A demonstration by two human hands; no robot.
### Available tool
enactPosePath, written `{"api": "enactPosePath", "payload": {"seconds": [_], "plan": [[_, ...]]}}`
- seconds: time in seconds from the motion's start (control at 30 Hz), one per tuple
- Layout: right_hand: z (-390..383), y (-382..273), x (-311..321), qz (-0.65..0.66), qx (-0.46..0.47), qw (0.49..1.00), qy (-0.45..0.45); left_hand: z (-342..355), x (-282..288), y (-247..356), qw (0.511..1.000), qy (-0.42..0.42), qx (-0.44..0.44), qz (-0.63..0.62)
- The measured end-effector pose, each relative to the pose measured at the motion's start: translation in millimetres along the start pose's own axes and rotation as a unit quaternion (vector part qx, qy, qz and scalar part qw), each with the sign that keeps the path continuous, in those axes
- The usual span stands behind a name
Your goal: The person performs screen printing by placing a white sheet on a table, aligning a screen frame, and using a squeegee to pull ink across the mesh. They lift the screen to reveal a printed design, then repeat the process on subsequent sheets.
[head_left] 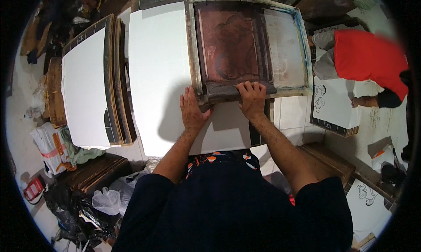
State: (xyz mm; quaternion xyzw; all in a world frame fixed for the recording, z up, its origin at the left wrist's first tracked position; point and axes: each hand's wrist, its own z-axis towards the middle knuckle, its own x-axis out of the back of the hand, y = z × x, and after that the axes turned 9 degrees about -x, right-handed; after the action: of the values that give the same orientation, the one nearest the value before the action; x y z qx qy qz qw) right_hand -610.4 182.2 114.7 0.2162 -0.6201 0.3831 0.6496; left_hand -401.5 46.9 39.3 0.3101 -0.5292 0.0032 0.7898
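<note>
A screen printing frame [308,55] with weathered wooden edges is attached by hinges at its far side, over a board covered in white fabric [158,55]. Its mesh [228,46] is dark red-brown in the middle and shows a faint cartoon outline. Along its near edge runs a dark bar; whether that is a squeegee or part of the frame I cannot tell. My right hand [253,101] curls its fingers over this near edge. Beside the frame's near left corner, my left hand [193,110] lies with fingers stretched out on the white fabric.
To the left stands a stack of boards [116,81] topped with white fabric. On the right, a person in a red garment [368,59] reaches toward a printed white piece [335,103] on another board stack. Plastic bags [107,200] and a dark wooden box [94,168] sit at lower left.
</note>
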Motion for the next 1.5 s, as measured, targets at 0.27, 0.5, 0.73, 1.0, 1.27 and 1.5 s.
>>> {"api": "enactPosePath", "payload": {"seconds": [0.27,0.5,0.73,1.0,1.27,1.5], "plan": [[-13.6,-1.0,9.8,0.044,0.0,0.999,0.014,10.6,-8.4,7.0,0.991,0.041,0.076,-0.104],[43.0,9.7,38.3,0.06,0.016,0.998,-0.022,11.5,16.1,25.0,0.95,0.061,0.142,-0.271],[40.7,12.8,42.7,0.069,0.025,0.991,-0.114,21.8,21.1,28.3,0.952,0.046,0.161,-0.257],[272.5,69.9,-41.3,0.011,0.091,0.995,0.048,17.6,22.5,31.7,0.945,0.026,0.184,-0.268],[307.3,61.8,-48.0,0.013,0.032,0.999,0.042,19.3,24.3,31.7,0.949,0.035,0.175,-0.259],[25.0,13.3,34.1,0.088,-0.02,0.993,-0.072,21.3,24.1,29.9,0.956,0.056,0.128,-0.257]]}}
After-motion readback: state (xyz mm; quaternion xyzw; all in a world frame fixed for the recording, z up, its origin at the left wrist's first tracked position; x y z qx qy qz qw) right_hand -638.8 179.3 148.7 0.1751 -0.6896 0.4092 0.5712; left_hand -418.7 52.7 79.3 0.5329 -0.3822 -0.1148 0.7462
